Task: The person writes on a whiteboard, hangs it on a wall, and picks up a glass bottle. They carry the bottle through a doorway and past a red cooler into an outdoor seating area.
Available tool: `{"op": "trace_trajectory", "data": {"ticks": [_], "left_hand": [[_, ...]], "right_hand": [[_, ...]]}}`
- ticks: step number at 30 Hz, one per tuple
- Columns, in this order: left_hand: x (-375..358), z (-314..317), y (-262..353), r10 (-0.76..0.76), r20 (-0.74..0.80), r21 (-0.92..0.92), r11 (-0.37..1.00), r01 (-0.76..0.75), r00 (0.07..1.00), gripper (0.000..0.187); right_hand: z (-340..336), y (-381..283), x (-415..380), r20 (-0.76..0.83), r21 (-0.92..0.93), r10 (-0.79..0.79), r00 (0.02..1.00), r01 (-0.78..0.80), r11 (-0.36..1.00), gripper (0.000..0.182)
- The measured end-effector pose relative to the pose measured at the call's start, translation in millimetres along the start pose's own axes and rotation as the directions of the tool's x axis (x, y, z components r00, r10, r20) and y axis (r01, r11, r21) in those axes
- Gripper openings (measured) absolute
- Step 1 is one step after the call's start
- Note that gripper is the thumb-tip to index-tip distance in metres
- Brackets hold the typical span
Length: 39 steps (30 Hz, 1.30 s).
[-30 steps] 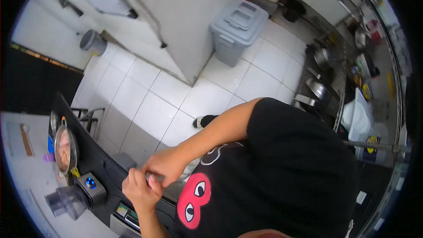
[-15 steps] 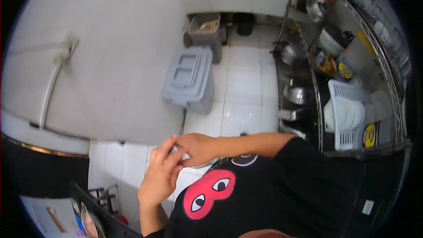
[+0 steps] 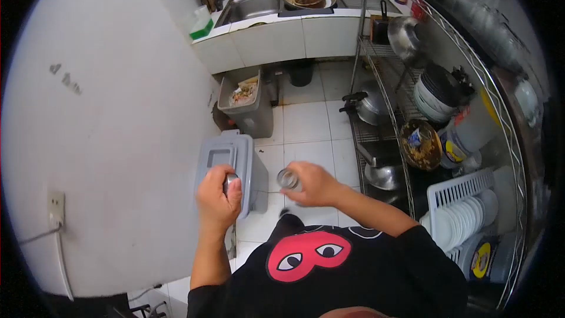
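text: none legible | yellow container label: unreadable

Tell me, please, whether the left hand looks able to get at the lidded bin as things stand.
Probably yes, with a bend down: nothing visible stands between the left hand and the lidded bin. Its grip on a small metallic item might hinder grasping the bin, though.
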<state>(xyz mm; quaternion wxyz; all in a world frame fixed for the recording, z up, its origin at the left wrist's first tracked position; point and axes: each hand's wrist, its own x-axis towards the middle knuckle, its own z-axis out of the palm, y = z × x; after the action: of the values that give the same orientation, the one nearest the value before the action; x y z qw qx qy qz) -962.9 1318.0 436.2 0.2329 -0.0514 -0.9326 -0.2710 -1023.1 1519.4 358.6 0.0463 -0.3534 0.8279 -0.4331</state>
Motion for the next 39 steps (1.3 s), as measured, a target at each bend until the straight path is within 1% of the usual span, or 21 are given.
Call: {"op": "trace_trajectory", "data": {"ticks": [1, 2, 3, 6, 9, 10, 13, 16, 19, 20, 21, 23, 25, 27, 29, 31, 32, 33, 35, 36, 39], "left_hand": [[18.6, 7.6, -10.2, -0.011, -0.005, -0.021, 1.0, 0.011, 1.0, 0.025], [35.3, 20.3, -27.3, 0.071, -0.052, 0.004, 0.997, -0.071, 0.996, 0.025], [50.9, 29.0, -38.2, 0.043, -0.034, 0.003, 0.999, -0.043, 0.998, 0.024], [103.4, 53.9, -76.8, -0.018, -0.008, -0.009, 1.0, 0.017, 1.0, 0.024], [164.3, 81.9, -122.9, -0.061, -0.006, -0.019, 0.998, 0.061, 0.998, 0.022], [189.6, 91.5, -134.5, -0.088, 0.003, -0.003, 0.996, 0.088, 0.996, 0.022], [255.4, 110.6, -154.7, -0.112, 0.048, -0.072, 0.991, 0.115, 0.993, 0.021], [316.4, 130.4, -167.0, -0.086, 0.099, -0.139, 0.985, 0.1, 0.991, 0.02], [354.3, 149.7, -185.2, -0.095, 0.131, -0.155, 0.981, 0.115, 0.987, 0.018], [361.2, 159.2, -196.2, -0.095, 0.117, -0.166, 0.98, 0.114, 0.989, 0.018], [367.4, 168.9, -207.8, -0.095, 0.1, -0.176, 0.978, 0.111, 0.99, 0.018], [371.2, 183.6, -235.3, -0.317, 0.088, -0.168, 0.93, 0.328, 0.944, 0.018], [371.2, 192.6, -257.4, -0.463, 0.032, -0.149, 0.874, 0.462, 0.886, 0.019], [373.0, 200.2, -273.6, -0.536, -0.099, -0.12, 0.843, 0.525, 0.838, 0.021], [371.8, 202.9, -290.6, -0.595, -0.246, -0.1, 0.801, 0.591, 0.765, 0.022], [375.9, 207.0, -290.5, -0.692, -0.317, -0.139, 0.71, 0.69, 0.649, 0.023], [386.1, 208.8, -278.8, -0.756, -0.318, -0.186, 0.642, 0.744, 0.572, 0.023], [396.4, 211.7, -273.4, -0.813, -0.315, -0.236, 0.566, 0.79, 0.489, 0.023], [410.3, 219.9, -277.7, -0.778, -0.342, -0.206, 0.61, 0.765, 0.527, 0.022], [418.1, 224.4, -280.0, -0.762, -0.353, -0.19, 0.626, 0.756, 0.542, 0.022], [446.6, 238.5, -274.3, -0.768, -0.392, -0.155, 0.598, 0.787, 0.506, 0.021]], "right_hand": [[-11.0, 16.0, 13.6, -0.086, -0.019, -0.028, 0.996, 0.026, 0.999, 0.044], [-21.6, 30.9, 28.0, -0.167, -0.04, -0.055, 0.984, 0.049, 0.998, 0.044], [-32.1, 45.3, 43.8, -0.245, -0.063, -0.085, 0.966, 0.072, 0.995, 0.045], [-68.4, 88.2, 102.5, -0.251, 0.157, 0.081, 0.965, -0.042, 0.987, 0.05], [-91.0, 127.0, 172.6, -0.413, -0.059, -0.049, 0.909, 0.027, 0.998, 0.053], [-100.1, 133.4, 200.2, -0.427, -0.131, -0.118, 0.896, 0.068, 0.989, 0.053], [-125.9, 154.3, 267.2, -0.386, 0.02, -0.033, 0.922, 0.044, 0.999, 0.053], [-155.7, 174.3, 328.2, -0.407, 0.316, 0.051, 0.912, 0.088, 0.945, 0.054], [-159.0, 211.6, 384.7, -0.456, 0.014, -0.031, 0.889, 0.041, 0.999, 0.052], [-161.0, 222.0, 404.3, -0.388, 0.054, 0.044, 0.921, -0.025, 0.998, 0.049], [-161.9, 234.5, 429.0, -0.4, 0.16, 0.039, 0.916, 0.028, 0.987, 0.047], [-162.3, 264.1, 485.1, -0.421, 0.365, 0.038, 0.906, 0.13, 0.922, 0.045], [-171.9, 296.1, 542.0, -0.206, 0.61, 0.155, 0.966, 0.003, 0.792, 0.038], [-170.9, 334.0, 602.9, -0.058, 0.856, 0.245, 0.968, -0.078, 0.511, 0.034], [-165.3, 365.7, 654.5, 0.098, 0.963, 0.295, 0.95, -0.165, 0.212, 0.033], [-157.5, 394.9, 703.0, 0.246, 0.969, 0.321, 0.914, -0.241, -0.057, 0.036], [-153.8, 408.0, 725.7, 0.31, 0.951, 0.347, 0.885, -0.282, -0.13, 0.05], [-150.8, 422.6, 746.6, 0.34, 0.937, 0.372, 0.864, -0.278, -0.21, 0.054], [-149.1, 440.7, 779.9, 0.412, 0.892, 0.416, 0.811, -0.266, -0.365, 0.064], [-137.5, 464.2, 803.4, 0.452, 0.854, 0.374, 0.81, -0.271, -0.445, 0.069], [-137.1, 482.4, 843.8, 0.48, 0.769, 0.358, 0.801, -0.188, -0.611, 0.059]]}}
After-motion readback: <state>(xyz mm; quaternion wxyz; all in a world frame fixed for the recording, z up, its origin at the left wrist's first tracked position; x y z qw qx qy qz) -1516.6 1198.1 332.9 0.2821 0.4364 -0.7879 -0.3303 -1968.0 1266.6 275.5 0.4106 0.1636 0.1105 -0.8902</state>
